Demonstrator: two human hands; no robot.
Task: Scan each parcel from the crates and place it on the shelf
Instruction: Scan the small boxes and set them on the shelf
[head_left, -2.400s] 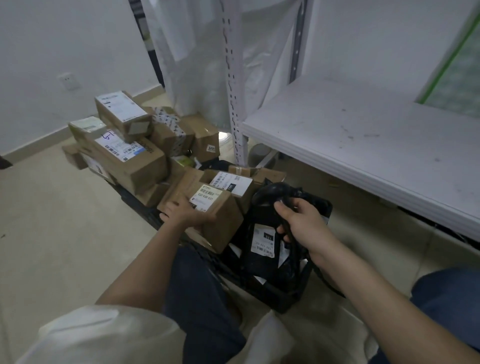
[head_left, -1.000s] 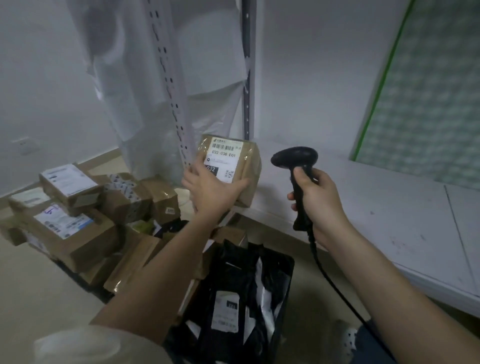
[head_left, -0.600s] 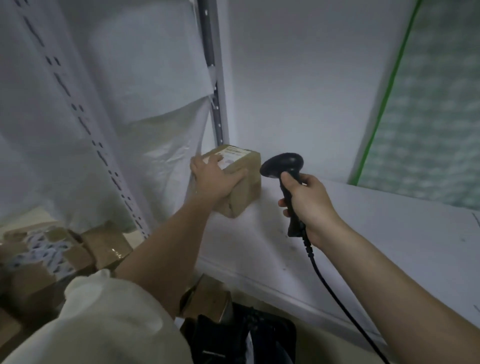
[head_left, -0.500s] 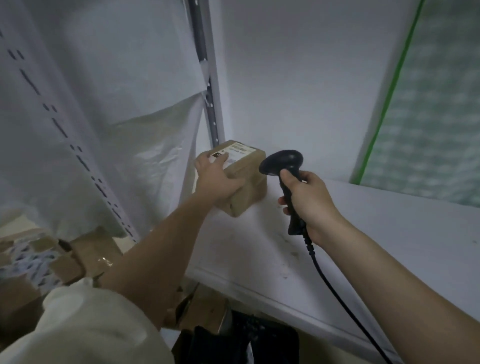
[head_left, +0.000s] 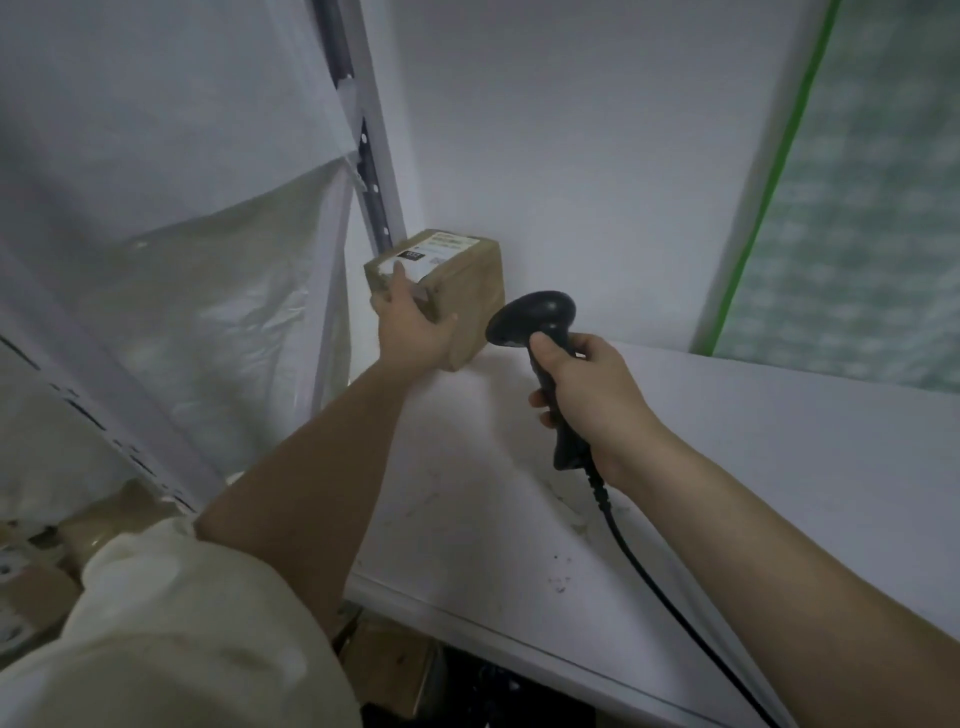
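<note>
Small brown cardboard parcel (head_left: 457, 291), label uppermost, in the white shelf's (head_left: 779, 467) back-left corner: left hand (head_left: 410, 325) is gripping its near edge, best released once seated flat, while right hand (head_left: 587, 400) is clasping the black corded scanner (head_left: 540, 322).

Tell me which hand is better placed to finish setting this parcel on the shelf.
Left. The left hand already holds the cardboard parcel at the white shelf's back left corner, by the upright post. The right hand is occupied gripping the barcode scanner.
</note>
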